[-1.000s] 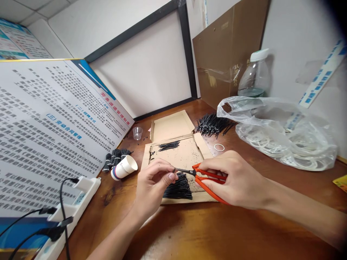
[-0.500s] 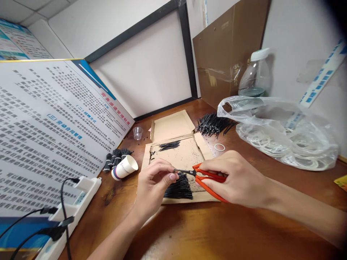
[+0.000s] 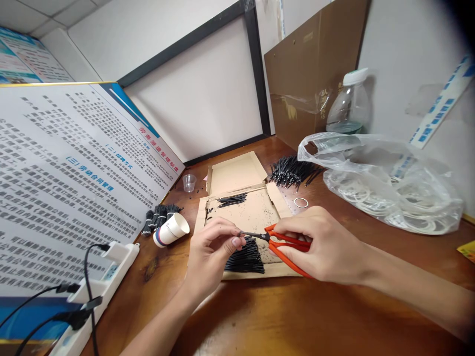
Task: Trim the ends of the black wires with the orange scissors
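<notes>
My right hand (image 3: 328, 244) grips a pair of small scissors (image 3: 289, 258) with orange-red handles and dark blades, the blades nearly together and pointing left. Their tips reach the fingertips of my left hand (image 3: 211, 252), which is closed in a pinch; what it holds is too small and hidden to make out. Below and behind that pinch, a row of black wire-like strips (image 3: 248, 259) lies on an opened-out cardboard box (image 3: 256, 215). A smaller group of black strips (image 3: 232, 199) rests farther back on the cardboard, among scattered dark crumbs.
A heap of black strips (image 3: 293, 170) sits behind the cardboard, near a white ring (image 3: 301, 202). At right are a clear plastic bag (image 3: 393, 198) of white rings and a bottle (image 3: 349, 106). Leftward lie a paper cup (image 3: 172, 231), tied bundles (image 3: 159, 217), a clear small cup (image 3: 189, 183) and a power strip (image 3: 120, 269).
Hardly anything differs. The whole view has shifted by a few pixels; both hands and the scissors keep the same pose, tips at the left fingertips.
</notes>
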The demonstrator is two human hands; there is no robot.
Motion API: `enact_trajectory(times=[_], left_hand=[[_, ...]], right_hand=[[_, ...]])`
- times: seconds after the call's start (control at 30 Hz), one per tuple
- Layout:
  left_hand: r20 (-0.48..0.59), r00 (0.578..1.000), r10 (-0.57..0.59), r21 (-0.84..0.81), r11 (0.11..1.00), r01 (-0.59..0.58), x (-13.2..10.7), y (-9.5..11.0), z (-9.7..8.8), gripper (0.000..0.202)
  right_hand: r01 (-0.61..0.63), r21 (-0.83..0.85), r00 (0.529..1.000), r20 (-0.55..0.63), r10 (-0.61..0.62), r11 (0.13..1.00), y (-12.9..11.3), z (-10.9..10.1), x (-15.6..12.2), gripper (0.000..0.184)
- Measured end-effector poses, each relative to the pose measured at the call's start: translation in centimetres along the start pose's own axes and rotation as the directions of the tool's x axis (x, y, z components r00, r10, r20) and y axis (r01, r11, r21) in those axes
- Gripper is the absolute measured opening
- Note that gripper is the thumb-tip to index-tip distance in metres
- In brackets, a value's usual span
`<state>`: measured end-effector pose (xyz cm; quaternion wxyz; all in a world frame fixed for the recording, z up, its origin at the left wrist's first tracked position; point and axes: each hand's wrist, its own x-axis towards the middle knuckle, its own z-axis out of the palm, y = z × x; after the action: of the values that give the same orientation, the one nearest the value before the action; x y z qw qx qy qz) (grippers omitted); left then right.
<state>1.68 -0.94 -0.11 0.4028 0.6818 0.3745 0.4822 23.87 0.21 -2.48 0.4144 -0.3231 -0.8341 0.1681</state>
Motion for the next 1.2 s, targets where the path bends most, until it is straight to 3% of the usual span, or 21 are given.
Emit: enact_trajectory(times=[0.27, 0.47, 0.57, 0.67, 0.8, 1.03, 1.13, 1.2], left_hand=[[0.019, 1.000, 0.021, 0.054, 0.998, -0.022, 0.1, 0.1, 0.0, 0.007], [0.030, 0.999, 0.034, 0.098, 0.995, -0.037, 0.1, 0.0, -0.1, 0.009], [0.061, 0.994, 0.093, 0.205, 0.973, -0.104, 0.3, -0.2, -0.9, 0.010], [0.137, 0.977, 0.166, 0.459, 0.863, -0.211, 1.3, -0.9, -2.1, 0.013], [0.224, 0.958, 0.177, 0.736, 0.613, -0.286, 4.5, -3.5, -3.3, 0.010], [0.283, 0.952, 0.114, 0.806, 0.510, -0.300, 11.8, -8.4, -3.7, 0.020], [0.289, 0.952, 0.098, 0.829, 0.472, -0.300, 12.9, -8.6, -4.1, 0.017], [0.262, 0.959, 0.104, 0.847, 0.452, -0.280, 12.4, -8.2, -4.7, 0.014]], right_hand=[[0.035, -0.013, 0.999, 0.003, -0.035, 0.999, 0.1, -0.2, 0.1, 0.027], [0.019, -0.006, 0.992, -0.124, -0.020, 1.000, 0.2, -0.2, 0.4, 0.019], [-0.021, -0.025, 0.985, -0.171, 0.016, 0.999, 0.6, -0.3, 0.6, 0.018], [-0.052, -0.046, 0.981, -0.190, 0.042, 0.998, 1.2, -0.3, 0.7, 0.019], [-0.099, -0.094, 0.974, -0.211, 0.077, 0.991, 2.2, -0.4, 0.9, 0.021], [-0.130, -0.097, 0.958, -0.267, 0.100, 0.987, 3.2, -0.9, 1.4, 0.031], [-0.139, -0.101, 0.956, -0.275, 0.107, 0.985, 3.4, -1.0, 1.6, 0.030], [-0.145, -0.104, 0.955, -0.276, 0.111, 0.984, 3.4, -1.0, 1.6, 0.030]])
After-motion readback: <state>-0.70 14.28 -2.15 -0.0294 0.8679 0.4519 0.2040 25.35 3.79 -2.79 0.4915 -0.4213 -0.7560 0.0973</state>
